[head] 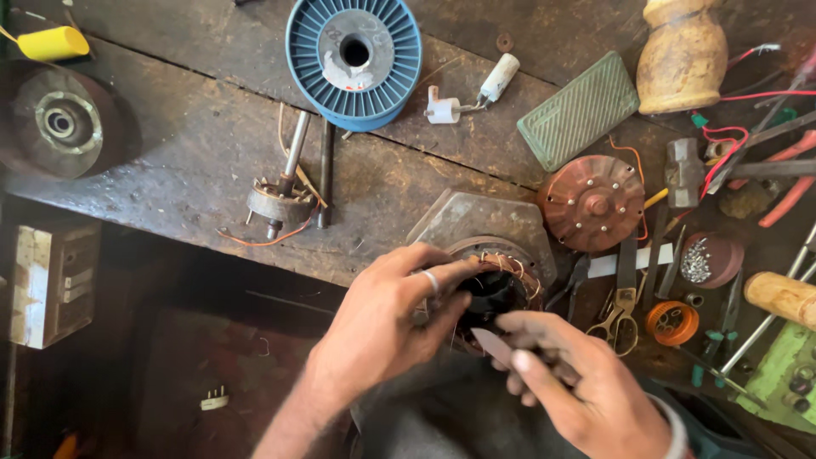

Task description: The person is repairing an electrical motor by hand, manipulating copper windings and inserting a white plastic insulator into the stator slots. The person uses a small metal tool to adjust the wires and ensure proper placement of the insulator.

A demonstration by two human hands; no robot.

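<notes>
My left hand (pixel 387 319), a ring on one finger, grips the rim of a round motor stator (pixel 501 285) with copper windings, held at the edge of the wooden bench over my lap. My right hand (pixel 578 382) pinches a thin flat strip (pixel 493 346), pale and pointed, with its tip at the stator's dark opening. A grey metal plate (pixel 476 217) lies just behind the stator.
On the wooden bench (pixel 195 144) lie a blue wire spool (pixel 354 58), a small rotor with shaft (pixel 280 195), a copper-coloured motor cover (pixel 592 201), a green ribbed pad (pixel 578 109), a wooden mallet (pixel 682 55), scissors (pixel 623 310), a hammer (pixel 685 170), pliers and small screw-filled tubs.
</notes>
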